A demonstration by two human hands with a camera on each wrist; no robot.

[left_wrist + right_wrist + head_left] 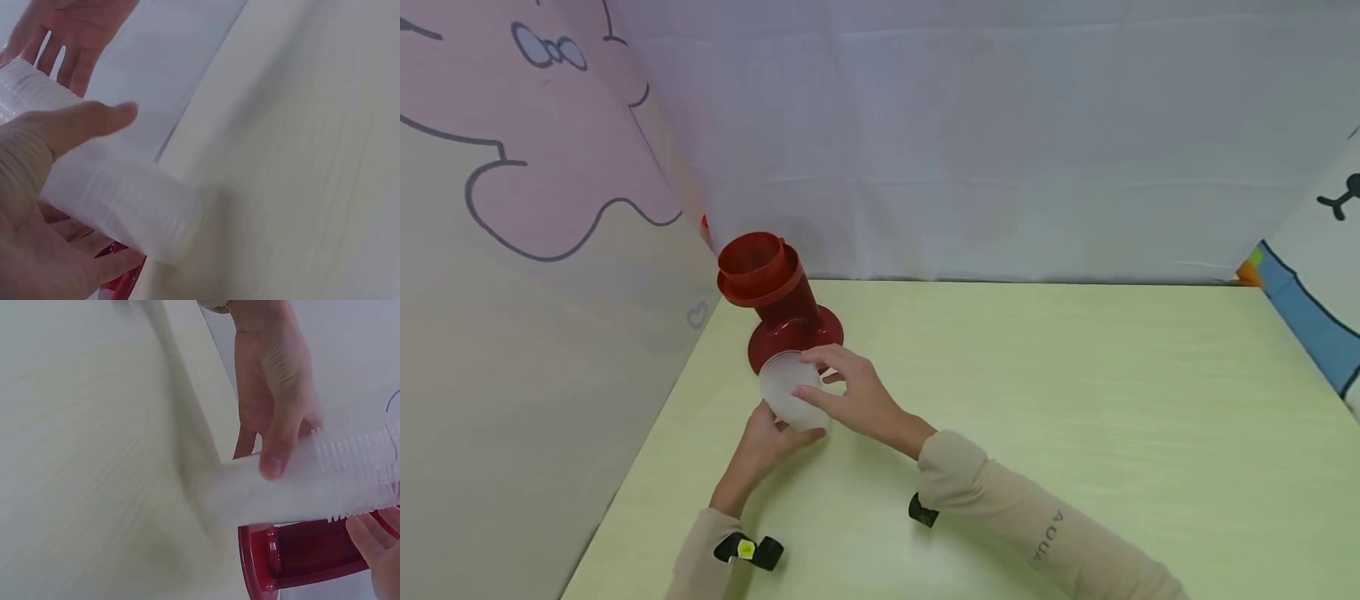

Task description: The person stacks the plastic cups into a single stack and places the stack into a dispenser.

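A stack of clear plastic cups [784, 385] is held tilted over the near side of the table, ribbed where the rims nest. My left hand [767, 442] grips the stack lower down, its thumb [94, 122] across one side and its fingers on the other. At the rim end, my right hand [859, 396] holds the stack between thumb and fingers. Just behind the cups stands a red plastic stand [786, 321] with a round base and a wide, open tube top. The cups and my right fingers hide part of its base.
The pale yellow-green table [1037, 400] stretches to the right. White cloth [970, 150] hangs along its back edge, and a printed cartoon sheet [565, 292] borders the left. A black wrist device [751, 550] sits on my left sleeve.
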